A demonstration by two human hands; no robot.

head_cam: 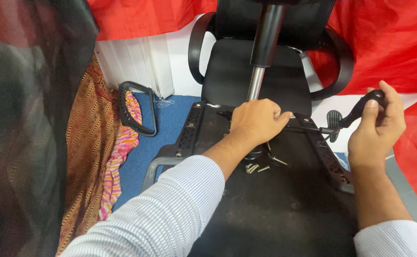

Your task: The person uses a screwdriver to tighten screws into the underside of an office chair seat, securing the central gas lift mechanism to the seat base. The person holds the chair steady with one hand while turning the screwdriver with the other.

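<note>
An upturned chair seat base is lying before the person. The left hand is pressing, closed, on its central mechanism; the right hand is gripping the black lever, its rod running leftward toward the nearer left hand.

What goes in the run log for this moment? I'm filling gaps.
left hand: pressing on chair underside | right hand: grip shut on lever | loose screws on underside

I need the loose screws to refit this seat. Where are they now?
In the head view, the loose screws lie on the upturned black seat base, centre frame, just below the left hand.
</note>
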